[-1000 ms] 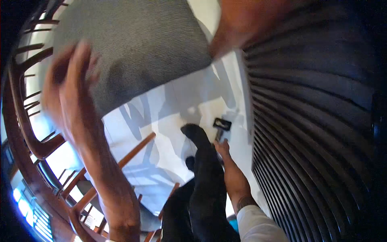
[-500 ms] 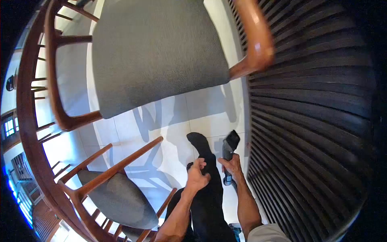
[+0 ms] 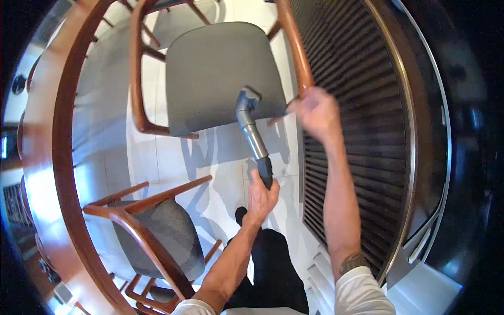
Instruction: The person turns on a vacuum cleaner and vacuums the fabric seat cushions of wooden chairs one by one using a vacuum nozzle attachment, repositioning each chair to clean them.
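My left hand point(image 3: 261, 200) is wrapped round the black grip of a vacuum cleaner wand point(image 3: 255, 140). The wand has a silver tube and a bent grey end, which hangs over the front of a grey-seated wooden armchair point(image 3: 220, 71). At that chair's right armrest, my right hand point(image 3: 319, 114) is closed round the front end, somewhat blurred by motion. Below and left stands a second armchair point(image 3: 163, 236) with a dark grey seat, touched by neither hand.
A long wooden tabletop point(image 3: 79, 210) curves along the left. To the right rises a dark slatted cabinet front point(image 3: 357, 105) with a metal edge. Pale floor tiles point(image 3: 226, 181) lie between the chairs. My black-trousered legs point(image 3: 275, 268) are at the bottom.
The wand has passed from my right hand to my left and points forward. My right hand has gone up to the chair's armrest. The view has shifted, showing more table and cabinet.
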A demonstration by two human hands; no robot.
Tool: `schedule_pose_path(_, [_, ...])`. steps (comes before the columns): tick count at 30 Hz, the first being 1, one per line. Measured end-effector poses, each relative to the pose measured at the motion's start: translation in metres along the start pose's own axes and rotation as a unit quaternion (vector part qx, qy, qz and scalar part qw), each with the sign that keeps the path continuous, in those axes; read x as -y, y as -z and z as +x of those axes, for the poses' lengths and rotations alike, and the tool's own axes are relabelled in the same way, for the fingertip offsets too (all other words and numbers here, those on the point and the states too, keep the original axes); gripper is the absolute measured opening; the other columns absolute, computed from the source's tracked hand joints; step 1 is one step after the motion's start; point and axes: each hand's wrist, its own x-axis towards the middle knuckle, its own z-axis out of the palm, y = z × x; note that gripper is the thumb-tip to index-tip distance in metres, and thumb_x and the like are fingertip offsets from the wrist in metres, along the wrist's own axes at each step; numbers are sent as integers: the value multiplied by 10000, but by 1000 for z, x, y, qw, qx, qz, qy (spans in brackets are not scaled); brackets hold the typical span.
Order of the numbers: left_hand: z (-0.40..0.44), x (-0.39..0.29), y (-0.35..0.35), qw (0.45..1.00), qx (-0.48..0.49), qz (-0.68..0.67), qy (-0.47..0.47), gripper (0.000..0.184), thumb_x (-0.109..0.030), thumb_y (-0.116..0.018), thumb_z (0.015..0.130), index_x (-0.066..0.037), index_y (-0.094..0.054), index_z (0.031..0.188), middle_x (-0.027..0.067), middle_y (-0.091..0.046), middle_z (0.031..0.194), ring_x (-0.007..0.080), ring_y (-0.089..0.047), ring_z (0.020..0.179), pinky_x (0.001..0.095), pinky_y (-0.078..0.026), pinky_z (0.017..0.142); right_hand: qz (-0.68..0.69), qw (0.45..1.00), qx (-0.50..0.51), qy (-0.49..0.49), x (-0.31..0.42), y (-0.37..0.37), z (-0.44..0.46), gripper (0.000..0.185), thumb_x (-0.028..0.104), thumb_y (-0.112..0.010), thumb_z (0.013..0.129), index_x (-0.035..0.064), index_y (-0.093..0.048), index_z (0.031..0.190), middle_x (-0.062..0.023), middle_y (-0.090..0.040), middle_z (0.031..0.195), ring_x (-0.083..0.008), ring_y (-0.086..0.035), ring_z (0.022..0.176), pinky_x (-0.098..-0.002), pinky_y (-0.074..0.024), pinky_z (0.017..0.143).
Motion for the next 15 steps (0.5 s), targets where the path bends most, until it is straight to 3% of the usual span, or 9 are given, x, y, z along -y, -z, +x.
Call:
schedule_pose_path(2, [12, 22, 5, 998, -30, -29, 54, 358, -94, -679, 869, 7, -411, 1084, 197, -586, 647, 416, -633, 583, 468, -533, 588, -206, 945, -238, 86, -26, 5, 68, 914, 415, -863, 705, -74, -497, 1386, -279, -654, 1249, -394, -670, 1098, -453, -535, 948])
schedule_pose_path(3, [11, 37, 9, 998, -24, -34, 38, 474, -82, -671, 871, 53, -400, 1236, 241, -604, 663, 485, -633, 596, 499, -548, 606, -232, 944, -217, 91, -47, -2, 102, 943, 406, -859, 724, -67, -435, 1421, -286, -620, 1297, -417, -640, 1146, -469, -505, 996])
schedule_pose_path(4, [8, 35, 17, 998, -39, -34, 39, 474, -82, -671, 871, 53, -400, 1236, 241, -604, 663, 485, -633, 596, 499, -548, 606, -258, 941, -197, 95, -58, -11, 126, 976, 397, -856, 742, -60, -373, 1457, -294, -587, 1345, -440, -609, 1194, -484, -476, 1043])
schedule_pose_path(5, [5, 28, 25, 999, -52, 13, 4, 570, -84, -659, 878, 79, -353, 1330, 262, -624, 682, 494, -644, 619, 513, -544, 609, -190, 976, -87, 60, -55, -13, 132, 890, 356, -847, 768, -31, -401, 1434, -287, -620, 1293, -433, -629, 1171, -475, -489, 1029])
schedule_pose_path(6, [1, 23, 35, 996, -64, 60, -27, 667, -86, -647, 885, 106, -306, 1425, 284, -643, 701, 503, -655, 641, 526, -539, 612, -157, 978, -112, 78, -67, -17, 140, 834, 309, -854, 749, -2, -443, 1406, -263, -659, 1210, -414, -660, 1110, -462, -509, 995])
schedule_pose_path(7, [1, 20, 43, 991, -39, 128, 6, 858, -101, -640, 886, 88, -122, 1544, 333, -667, 778, 518, -674, 720, 556, -537, 650, -130, 984, -107, 61, -70, -17, 146, 783, 253, -832, 749, 4, -463, 1394, -253, -675, 1157, -397, -677, 1066, -455, -524, 959])
schedule_pose_path(9, [13, 16, 53, 985, -44, 162, 45, 892, -109, -646, 879, 82, -87, 1548, 339, -667, 786, 522, -674, 735, 560, -539, 667, -58, 996, -67, 16, -55, -11, 126, 668, 107, -735, 741, 1, -507, 1360, -232, -700, 1027, -356, -707, 962, -439, -554, 867])
schedule_pose_path(11, [38, 13, 58, 974, -49, 197, 105, 989, -122, -650, 867, 63, 28, 1563, 342, -675, 798, 524, -677, 748, 571, -543, 703, -64, 994, -77, 35, -75, -13, 125, 661, 87, -714, 738, 3, -507, 1359, -235, -699, 1011, -364, -707, 953, -441, -554, 854])
schedule_pose_path(15, [66, -7, 55, 964, -53, 228, 128, 1011, -127, -638, 865, 56, 64, 1570, 331, -681, 786, 515, -684, 738, 578, -549, 704, -66, 990, -114, 44, -95, -20, 89, 675, 60, -687, 737, -4, -485, 1378, -260, -682, 1050, -419, -683, 984, -465, -533, 878])
